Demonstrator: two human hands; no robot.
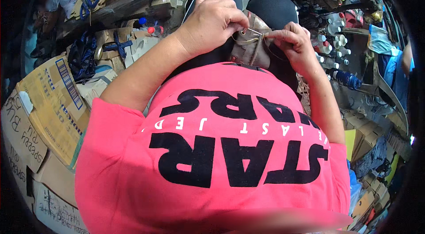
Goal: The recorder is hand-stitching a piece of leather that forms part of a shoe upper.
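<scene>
A tan-brown leather piece [252, 51], which looks like a shoe upper with an eyelet and a stitched seam, rests between my knees. My left hand [214, 23] is closed, its thumb and forefinger pinched at the leather's left edge beside the eyelet. At the opposite edge, my right hand [294, 45] pinches a pale thread [253, 39] close to the leather. A thin, light, straight strip, perhaps a needle, crosses the leather between both hands. The leather's underside is hidden.
Cardboard boxes [53, 101] are piled at the left. Blue-handled scissors [89, 5] lie at the upper left, near a red-capped bottle [155, 30]. Several small white-capped bottles [334, 25] stand to the right, with a dark blue bottle [347, 79] nearer me.
</scene>
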